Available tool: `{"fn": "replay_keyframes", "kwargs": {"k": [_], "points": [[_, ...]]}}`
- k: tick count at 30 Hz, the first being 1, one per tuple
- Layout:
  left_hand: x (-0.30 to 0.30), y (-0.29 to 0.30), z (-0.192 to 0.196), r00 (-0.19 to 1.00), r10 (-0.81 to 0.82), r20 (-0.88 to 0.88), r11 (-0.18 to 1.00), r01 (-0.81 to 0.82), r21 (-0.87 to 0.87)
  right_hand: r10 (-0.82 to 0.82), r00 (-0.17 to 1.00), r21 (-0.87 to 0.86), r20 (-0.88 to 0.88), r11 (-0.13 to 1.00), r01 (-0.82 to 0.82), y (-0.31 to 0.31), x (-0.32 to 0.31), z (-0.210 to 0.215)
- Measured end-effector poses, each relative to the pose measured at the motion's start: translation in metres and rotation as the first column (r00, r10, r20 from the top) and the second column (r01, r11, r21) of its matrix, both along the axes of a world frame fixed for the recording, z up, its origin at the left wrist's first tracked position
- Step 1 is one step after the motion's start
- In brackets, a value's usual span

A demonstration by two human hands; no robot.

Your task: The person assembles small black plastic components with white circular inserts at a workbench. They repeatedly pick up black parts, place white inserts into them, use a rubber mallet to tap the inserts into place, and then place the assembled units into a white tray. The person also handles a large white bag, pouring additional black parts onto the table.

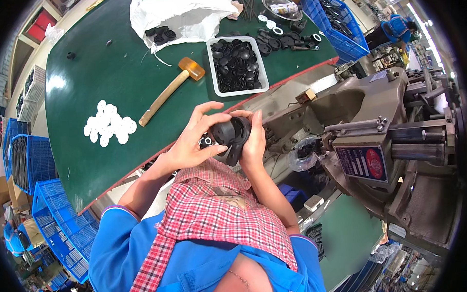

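In front of my chest both hands are close together over the table's near edge. My left hand point(198, 136) grips a black round plastic cap point(223, 133) between thumb and fingers. A black round plastic housing point(241, 130) with a hollow side and a short rounded arm is held in my right hand point(254, 144), fingers wrapped along its outer side. Cap and housing are side by side; whether they touch is hard to tell. Small white-ringed black pieces point(206, 141) show beneath my left fingers. Nearest on the table lies a mallet point(165, 97) with an amber head and wooden handle.
White discs point(109, 123) lie heaped on the green table point(85, 166). A white tray point(264, 78) of black caps stands beyond my hands, near a white bag point(188, 13) and loose black parts point(286, 40). A heavy metal machine point(366, 105) stands close at right. Blue crates point(61, 224) flank the left.
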State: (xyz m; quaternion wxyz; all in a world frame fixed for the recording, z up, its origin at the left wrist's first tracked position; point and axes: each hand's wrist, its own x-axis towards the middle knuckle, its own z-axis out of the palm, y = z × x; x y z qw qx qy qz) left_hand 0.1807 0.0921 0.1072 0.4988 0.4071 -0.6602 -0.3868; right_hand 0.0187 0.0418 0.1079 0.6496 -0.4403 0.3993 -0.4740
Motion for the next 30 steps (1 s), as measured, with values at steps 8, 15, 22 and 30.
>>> {"fn": "replay_keyframes", "kwargs": {"k": [8, 15, 22, 30], "points": [[-0.009, 0.018, 0.007, 0.936, 0.196, 0.293, 0.949, -0.106, -0.298, 0.045, 0.995, -0.121, -0.089, 0.991, -0.055, 0.016, -0.004, -0.001], [-0.006, 0.033, 0.007, 0.918, 0.247, 0.309, 0.96, -0.188, -0.209, 0.0, 0.955, -0.247, -0.297, 0.966, -0.077, 0.022, 0.005, -0.023], [0.011, 0.042, -0.035, 0.921, 0.17, 0.351, 0.985, -0.171, -0.027, 0.302, 0.951, 0.397, 0.068, 0.866, -0.303, 0.026, 0.012, -0.076], [0.097, 0.066, -0.084, 0.608, 0.606, 0.513, 0.71, -0.704, -0.004, 0.398, 0.891, 0.454, 0.22, 0.766, -0.454, 0.035, 0.007, -0.106]]}}
